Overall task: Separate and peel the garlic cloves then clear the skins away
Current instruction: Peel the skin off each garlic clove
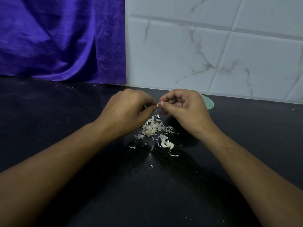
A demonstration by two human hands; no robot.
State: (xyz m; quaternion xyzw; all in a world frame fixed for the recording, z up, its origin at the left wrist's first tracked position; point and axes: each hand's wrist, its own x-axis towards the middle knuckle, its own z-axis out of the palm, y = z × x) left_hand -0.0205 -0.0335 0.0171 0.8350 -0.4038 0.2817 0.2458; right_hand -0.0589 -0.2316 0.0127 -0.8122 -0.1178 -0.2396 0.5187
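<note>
both hands pinch one garlic clove above the skin pile

the left hand and right hand meet just above the pile on the black counter, each thumb and forefinger clamped on the clove, other fingers curled in. pale loose cloves lie just nearer than the pile; a green bowl sits beyond it to the right, partly hidden by the right hand.

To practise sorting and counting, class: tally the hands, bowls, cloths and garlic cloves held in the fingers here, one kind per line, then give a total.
Hands: 2, left hand and right hand
Bowls: 1, the green bowl
Cloths: 1, the purple cloth
Held cloves: 1, the garlic clove
Total: 5
</note>
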